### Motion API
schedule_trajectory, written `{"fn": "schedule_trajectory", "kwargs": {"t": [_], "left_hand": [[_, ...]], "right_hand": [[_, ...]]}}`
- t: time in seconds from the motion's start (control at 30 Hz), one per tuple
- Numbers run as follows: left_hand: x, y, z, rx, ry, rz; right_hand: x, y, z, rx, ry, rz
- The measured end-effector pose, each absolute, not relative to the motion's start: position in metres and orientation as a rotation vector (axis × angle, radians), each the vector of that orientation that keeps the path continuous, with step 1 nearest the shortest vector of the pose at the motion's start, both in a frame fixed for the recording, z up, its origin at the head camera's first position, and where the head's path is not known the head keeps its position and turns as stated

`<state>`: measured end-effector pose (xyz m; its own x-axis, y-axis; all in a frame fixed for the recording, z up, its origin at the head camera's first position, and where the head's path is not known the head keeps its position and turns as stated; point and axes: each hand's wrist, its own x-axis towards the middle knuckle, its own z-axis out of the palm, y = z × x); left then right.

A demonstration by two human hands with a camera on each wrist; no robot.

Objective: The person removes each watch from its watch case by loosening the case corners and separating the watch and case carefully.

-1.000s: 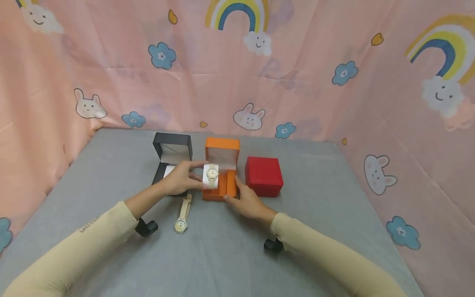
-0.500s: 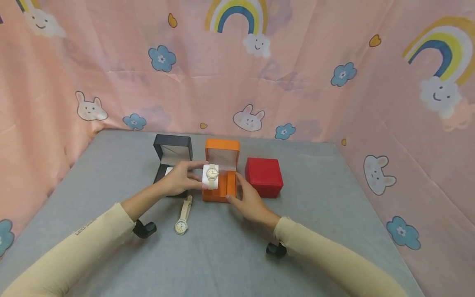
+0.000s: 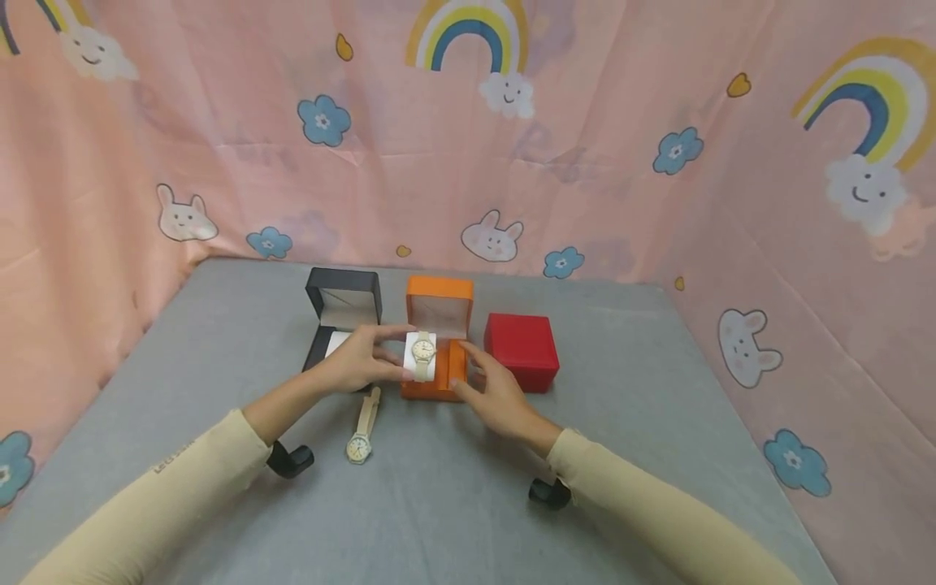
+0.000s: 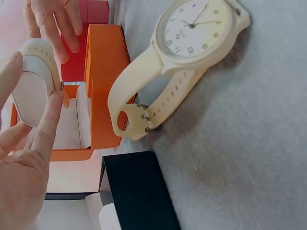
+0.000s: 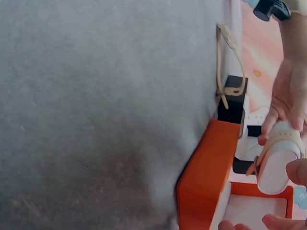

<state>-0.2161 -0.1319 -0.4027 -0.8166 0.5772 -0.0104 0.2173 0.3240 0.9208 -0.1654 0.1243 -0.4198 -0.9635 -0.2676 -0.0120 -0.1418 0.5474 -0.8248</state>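
Observation:
My left hand [image 3: 358, 359] pinches a white watch cushion [image 3: 410, 357] between thumb and fingers. A cream-strapped wristwatch [image 3: 423, 351] is wrapped round it, dial facing me. They are over the open orange watch box [image 3: 440, 286]. The left wrist view shows the cushion's pale end [image 4: 29, 98] with the strap round it. At the box's right side, my right hand [image 3: 500, 400] has its thumb and fingers spread apart; nothing is gripped in it. A second cream wristwatch [image 3: 359, 448] lies on the grey cloth in front, its strap buckled into a loop in the left wrist view.
An open black watch box [image 3: 342, 280] with a white cushion [image 3: 335, 342] inside stands left of the orange one. On the right sits a closed red box [image 3: 521, 351]. Grey cloth [image 3: 468, 504] covers the table, and a pink patterned curtain [image 3: 600, 179] hangs behind.
My left hand has shifted slightly to the right with the cushion and its wristwatch. My right hand's thumb has come up from the orange box's front corner, with fingers drawn a little apart from the side.

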Motion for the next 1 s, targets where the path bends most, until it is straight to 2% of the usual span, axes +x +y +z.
{"fn": "schedule_trajectory", "kwargs": {"t": [0.3, 0.77, 1.0], "left_hand": [[-0.216, -0.132, -0.405, 0.738, 2.240, 1.539], [-0.210, -0.132, -0.406, 0.691, 2.279, 1.537], [-0.204, -0.126, -0.407, 0.683, 2.256, 1.539]], "right_hand": [[-0.177, 0.132, -0.412, -0.472, 2.507, -1.591], [-0.183, 0.130, -0.415, -0.684, 2.315, -1.603], [-0.183, 0.118, -0.416, -0.698, 2.375, -1.510]]}}
